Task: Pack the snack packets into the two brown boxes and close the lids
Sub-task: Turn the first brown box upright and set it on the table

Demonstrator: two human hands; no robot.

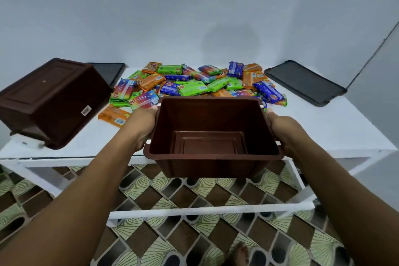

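Observation:
An empty brown box [212,136] is held upright in the air at the table's front edge. My left hand [143,124] grips its left side and my right hand [281,129] grips its right side. A second brown box [51,101] lies tipped over, bottom up, on the table's left end. A heap of several snack packets [194,84] in green, orange, blue and rainbow wrappers covers the middle of the table behind the held box. Two dark lids lie flat: one lid [109,72] behind the tipped box, the other lid [305,82] at the back right.
The white table [323,127] stands against a pale wall, with bare surface at the right front. Its white frame rails cross below. The floor has a brown and green patterned tile, and a bare foot [239,255] shows at the bottom.

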